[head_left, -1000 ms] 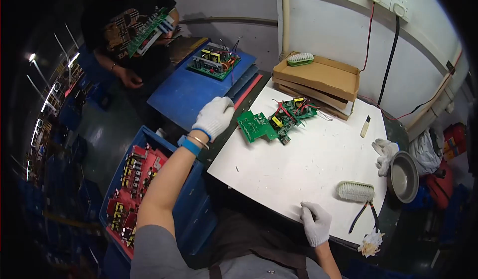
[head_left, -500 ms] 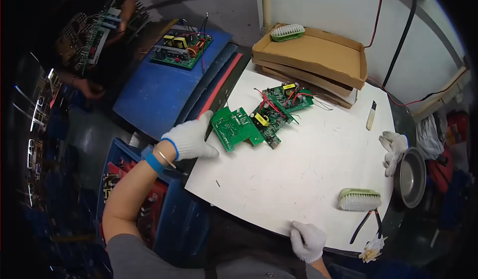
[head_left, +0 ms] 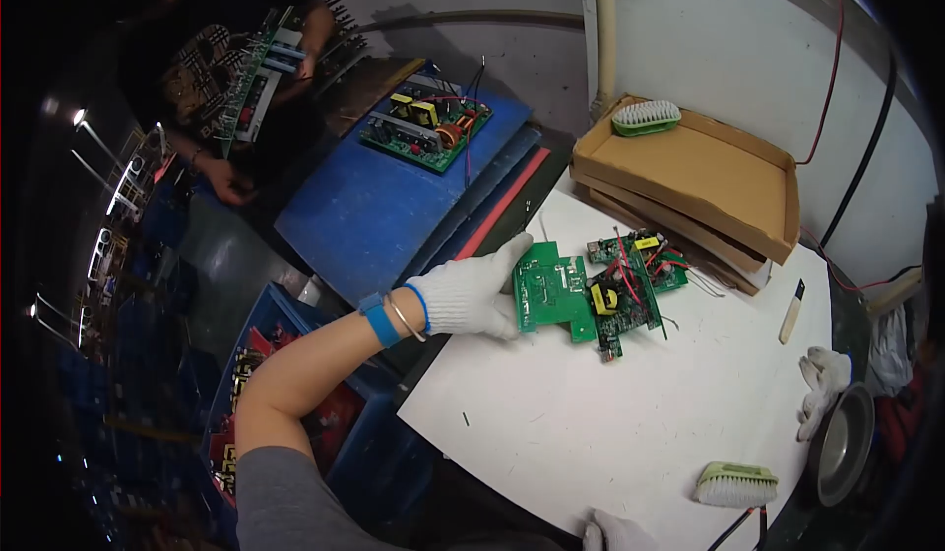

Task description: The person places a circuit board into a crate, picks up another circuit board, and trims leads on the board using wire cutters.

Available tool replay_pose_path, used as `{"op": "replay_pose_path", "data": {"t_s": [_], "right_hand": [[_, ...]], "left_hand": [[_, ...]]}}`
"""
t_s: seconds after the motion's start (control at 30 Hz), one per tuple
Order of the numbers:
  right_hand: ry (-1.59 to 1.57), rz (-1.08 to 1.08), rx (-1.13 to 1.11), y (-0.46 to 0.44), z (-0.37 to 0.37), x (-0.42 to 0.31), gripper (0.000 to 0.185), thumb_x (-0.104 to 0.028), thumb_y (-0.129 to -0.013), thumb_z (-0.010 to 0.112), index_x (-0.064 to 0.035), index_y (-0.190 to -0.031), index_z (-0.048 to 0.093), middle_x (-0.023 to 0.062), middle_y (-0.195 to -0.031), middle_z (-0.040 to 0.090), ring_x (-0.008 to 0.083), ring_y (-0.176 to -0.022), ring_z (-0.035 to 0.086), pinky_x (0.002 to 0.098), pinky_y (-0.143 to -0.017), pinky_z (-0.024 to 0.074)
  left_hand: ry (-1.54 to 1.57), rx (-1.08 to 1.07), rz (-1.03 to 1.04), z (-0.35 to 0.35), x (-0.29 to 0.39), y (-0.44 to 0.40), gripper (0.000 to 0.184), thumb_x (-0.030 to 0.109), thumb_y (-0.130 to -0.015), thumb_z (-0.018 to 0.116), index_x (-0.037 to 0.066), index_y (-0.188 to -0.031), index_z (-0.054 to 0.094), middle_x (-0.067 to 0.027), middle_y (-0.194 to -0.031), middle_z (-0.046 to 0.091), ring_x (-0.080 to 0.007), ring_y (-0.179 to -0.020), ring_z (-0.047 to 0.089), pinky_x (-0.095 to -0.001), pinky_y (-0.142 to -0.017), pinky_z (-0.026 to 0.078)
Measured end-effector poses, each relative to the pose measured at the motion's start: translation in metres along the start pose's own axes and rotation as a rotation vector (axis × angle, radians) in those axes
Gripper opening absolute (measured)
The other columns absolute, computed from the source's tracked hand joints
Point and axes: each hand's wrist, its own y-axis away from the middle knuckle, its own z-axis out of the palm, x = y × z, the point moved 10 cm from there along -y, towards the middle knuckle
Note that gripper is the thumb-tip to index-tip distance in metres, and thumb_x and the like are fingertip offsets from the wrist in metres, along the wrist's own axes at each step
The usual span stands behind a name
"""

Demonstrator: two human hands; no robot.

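My left hand (head_left: 477, 290), in a white knit glove, grips the left edge of a green circuit board (head_left: 551, 293), thumb low and fingers at the upper corner. The board shows its flat soldered side. Beside it on the right lie more circuit boards (head_left: 630, 300) with yellow transformers and red wires. My right hand (head_left: 618, 533), also gloved, is at the table's near edge, largely cut off by the frame. Its visible fingers look curled, with nothing seen in them.
The white table (head_left: 512, 403) carries a brush (head_left: 736, 484), black-handled pliers (head_left: 748, 526), a knife (head_left: 791, 313) and gloves (head_left: 823, 384). Cardboard trays (head_left: 699, 172) hold another brush (head_left: 646, 118). A metal bowl (head_left: 845, 443) stands right. Another person's hand (head_left: 226, 179) is left, near blue sheets (head_left: 345, 216).
My left hand has closed on the green board's left edge, and the board has turned slightly. The view has shifted, so the scene sits lower and further right; my right hand is now mostly out of frame.
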Motion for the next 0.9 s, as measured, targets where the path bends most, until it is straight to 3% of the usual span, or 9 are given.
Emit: {"op": "replay_pose_path", "data": {"t_s": [0.1, 0.23, 0.3, 0.33, 0.4, 0.53, 0.63, 0.7, 0.9], "right_hand": [[-0.025, 0.072, -0.018, 0.005, 0.007, 0.008, 0.019, -0.01, -0.084, 0.078, -0.009, -0.103, 0.075, 0.0123, -0.087, 0.074, 0.0302, -0.074, 0.071, 0.0398, -0.067, 0.0565], [-0.011, 0.226, -0.247, 0.005, 0.025, 0.022, 0.013, -0.017, -0.089, 0.073, -0.0085, -0.099, 0.074, 0.0142, -0.084, 0.072, 0.0326, -0.077, 0.069, 0.0428, -0.069, 0.0547], [-0.222, 0.967, -0.915, 0.045, 0.068, 0.06, 0.019, -0.026, -0.096, 0.063, -0.0089, -0.103, 0.07, 0.0161, -0.082, 0.07, 0.0352, -0.078, 0.067, 0.0459, -0.069, 0.0504], [-0.225, 0.975, -0.915, 0.054, 0.068, 0.067, 0.019, -0.026, -0.096, 0.063, -0.0089, -0.103, 0.07, 0.0161, -0.082, 0.07, 0.0352, -0.078, 0.067, 0.0459, -0.069, 0.0504], [-0.27, 0.522, -0.785, 0.044, 0.065, 0.053, 0.025, -0.03, -0.099, 0.054, -0.0096, -0.11, 0.064, 0.0163, -0.082, 0.068, 0.0363, -0.077, 0.064, 0.047, -0.068, 0.0458], [-0.222, 0.578, -0.886, 0.041, 0.068, 0.052, 0.024, -0.024, -0.097, 0.056, -0.0096, -0.116, 0.06, 0.0166, -0.084, 0.068, 0.0372, -0.077, 0.064, 0.0465, -0.069, 0.0462], [-0.285, 0.476, -0.853, 0.047, 0.069, 0.045, 0.031, -0.021, -0.092, 0.061, -0.0079, -0.12, 0.06, 0.0154, -0.082, 0.068, 0.0355, -0.073, 0.064, 0.0446, -0.066, 0.0493], [-0.188, 0.195, -0.332, 0.015, 0.031, 0.025, 0.039, -0.017, -0.087, 0.066, -0.0063, -0.124, 0.061, 0.0135, -0.08, 0.068, 0.033, -0.068, 0.064, 0.0433, -0.061, 0.0509], [-0.157, 0.167, -0.336, 0.01, 0.028, 0.021, 0.045, -0.015, -0.082, 0.069, -0.0058, -0.125, 0.064, 0.0104, -0.08, 0.068, 0.0281, -0.065, 0.064, 0.04, -0.056, 0.0504]], "left_hand": [[-0.416, 0.042, -0.051, -0.034, -0.004, 0.003, 0.087, 0.021, -0.076, 0.074, 0.009, -0.152, 0.031, -0.0243, -0.118, 0.062, -0.04, -0.099, 0.069, -0.0466, -0.083, 0.058], [-0.811, 0.67, 0.126, -0.116, -0.044, -0.012, 0.023, 0.007, -0.082, 0.061, 0.008, -0.105, 0.06, -0.0152, -0.1, 0.058, -0.0357, -0.092, 0.063, -0.0466, -0.075, 0.055], [-1.042, 0.716, 0.073, -0.15, -0.068, -0.032, 0.013, 0.009, -0.085, 0.058, 0.011, -0.097, 0.064, -0.0109, -0.099, 0.059, -0.0302, -0.095, 0.063, -0.0419, -0.078, 0.054], [-1.13, 0.707, 0.107, -0.162, -0.081, -0.042, 0.012, 0.012, -0.087, 0.057, 0.012, -0.096, 0.065, -0.009, -0.099, 0.061, -0.0282, -0.096, 0.063, -0.0408, -0.079, 0.054], [-1.241, 0.613, -0.027, -0.18, -0.113, -0.064, 0.014, 0.015, -0.089, 0.057, 0.014, -0.098, 0.067, -0.0074, -0.102, 0.063, -0.0258, -0.101, 0.063, -0.0401, -0.084, 0.05], [-1.219, 0.415, -0.057, -0.184, -0.137, -0.093, 0.023, 0.012, -0.092, 0.055, 0.013, -0.11, 0.069, -0.0088, -0.116, 0.066, -0.0286, -0.112, 0.063, -0.0411, -0.093, 0.05], [-1.158, 0.356, -0.042, -0.187, -0.142, -0.106, 0.024, 0.004, -0.084, 0.06, 0.011, -0.106, 0.068, -0.014, -0.107, 0.068, -0.0361, -0.105, 0.065, -0.0458, -0.089, 0.052], [-1.064, 0.343, -0.084, -0.193, -0.151, -0.108, 0.02, 0.005, -0.085, 0.061, 0.01, -0.103, 0.067, -0.0156, -0.1, 0.069, -0.0383, -0.098, 0.066, -0.0474, -0.084, 0.054], [-1.057, 0.169, -0.071, -0.19, -0.157, -0.112, 0.017, 0.007, -0.085, 0.065, 0.005, -0.102, 0.064, -0.0171, -0.106, 0.068, -0.0404, -0.102, 0.064, -0.0486, -0.086, 0.053]]}}
